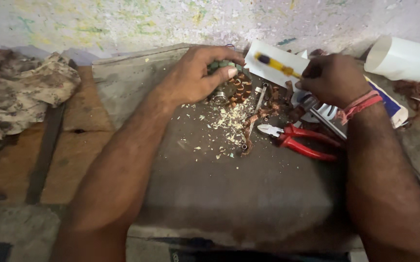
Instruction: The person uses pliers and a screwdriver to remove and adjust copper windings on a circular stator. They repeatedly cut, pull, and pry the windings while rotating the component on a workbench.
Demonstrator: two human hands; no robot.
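Observation:
My left hand (pixel 198 73) grips a round motor stator (pixel 234 87) with copper-coloured windings, holding it tilted on a dark work slab (pixel 229 189). My right hand (pixel 333 77) is closed on a screwdriver with a yellow and blue handle (pixel 273 63); the handle is blurred and points up-left toward the stator. Pale shavings and bits of copper wire (pixel 232 123) lie scattered just below the stator. Red-handled cutting pliers (pixel 297 140) rest on the slab below my right hand.
A thin metal rod (pixel 256 109) lies among the shavings. A rolled white sheet (pixel 404 58) sits at the far right. A crumpled camouflage cloth (pixel 18 92) covers the left side. Behind is a paint-flecked wall (pixel 122 22).

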